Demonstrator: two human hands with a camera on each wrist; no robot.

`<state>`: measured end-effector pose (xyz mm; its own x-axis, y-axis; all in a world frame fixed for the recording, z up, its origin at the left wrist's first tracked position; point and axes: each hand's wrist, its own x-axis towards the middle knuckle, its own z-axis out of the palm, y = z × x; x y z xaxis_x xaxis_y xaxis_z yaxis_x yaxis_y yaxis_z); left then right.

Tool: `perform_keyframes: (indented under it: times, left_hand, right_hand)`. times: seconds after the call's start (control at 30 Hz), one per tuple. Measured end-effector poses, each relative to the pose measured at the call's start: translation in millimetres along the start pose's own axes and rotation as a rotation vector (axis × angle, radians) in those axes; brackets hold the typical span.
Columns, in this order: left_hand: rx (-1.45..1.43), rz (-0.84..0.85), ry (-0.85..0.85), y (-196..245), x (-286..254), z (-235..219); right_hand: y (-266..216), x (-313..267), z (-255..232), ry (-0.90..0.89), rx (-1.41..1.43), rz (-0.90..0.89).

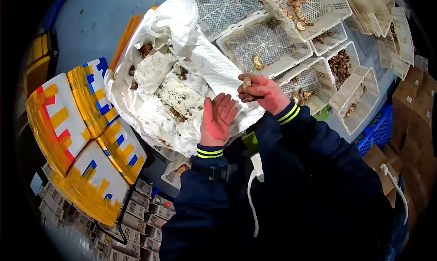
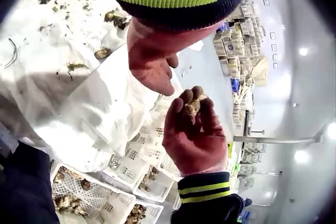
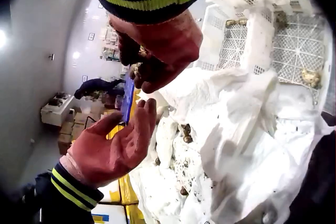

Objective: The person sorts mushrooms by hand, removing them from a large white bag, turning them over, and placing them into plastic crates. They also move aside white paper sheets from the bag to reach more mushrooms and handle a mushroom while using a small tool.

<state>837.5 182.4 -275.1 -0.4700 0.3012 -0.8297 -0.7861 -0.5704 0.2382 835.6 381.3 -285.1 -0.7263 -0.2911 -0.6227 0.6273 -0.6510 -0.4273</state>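
Step, by judgement: sorting, one piece being inspected before going into a crate.

- Big orange crate lined with crumpled white paper (image 1: 182,102): holding scattered brown mushrooms, soil flecks.
- White perforated plastic crates (image 1: 266,42), upper right: some holding few mushrooms, one nearly full, others bare.
- Left hand (image 1: 217,120): grip slack, palm up, fingers straight, holding nothing, hovering over liner.
- Right hand (image 1: 261,93): grip curling round small tan mushroom (image 1: 247,83), above liner edge.

Next move probably needing grade choice, then short reach to matching crate.
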Motion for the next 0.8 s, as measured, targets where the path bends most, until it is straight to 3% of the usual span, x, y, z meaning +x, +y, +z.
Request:
perform_keyframes:
  times: [0.23, 0.37, 0.5, 0.6, 0.63, 0.7, 0.77, 0.8]
  left_hand:
    - [-0.035, -0.061, 0.036, -10.6, 1.8, -11.1]
    - [0.0, -0.086, 0.043, -16.1, 7.6, -8.8]
    - [0.031, -0.092, -0.005, -27.6, 12.7, -9.1]
    - [0.087, -0.021, -0.009, -31.1, 5.3, 6.7]
    - [0.086, -0.015, -0.005, -33.0, 2.7, 7.8]
    - [-0.034, 0.089, -0.044, -31.1, -3.0, 7.3]
    - [-0.016, 0.19, 0.008, -29.5, -3.0, -14.8]
    - [-0.104, 0.183, -0.056, -25.1, -2.4, -28.9]
  right_hand:
    - [0.9, 5.9, -26.4, -0.11, 0.313, -0.006]
    - [-7.8, 1.7, -27.9, 0.071, 0.306, -0.04]
    - [-17.9, -3.1, -35.3, 0.016, 0.052, -0.038]
    - [-11.3, -1.1, -15.8, 0.072, -0.258, -0.105]
    - [-3.1, 1.5, -10.2, 0.065, -0.48, -0.115]
    - [14.9, 0.8, 13.3, -0.049, -0.676, -0.008]
    - [34.2, 1.3, 45.3, -0.175, -1.099, -0.242]
    - [36.7, 7.3, 55.5, -0.23, -1.063, -0.146]
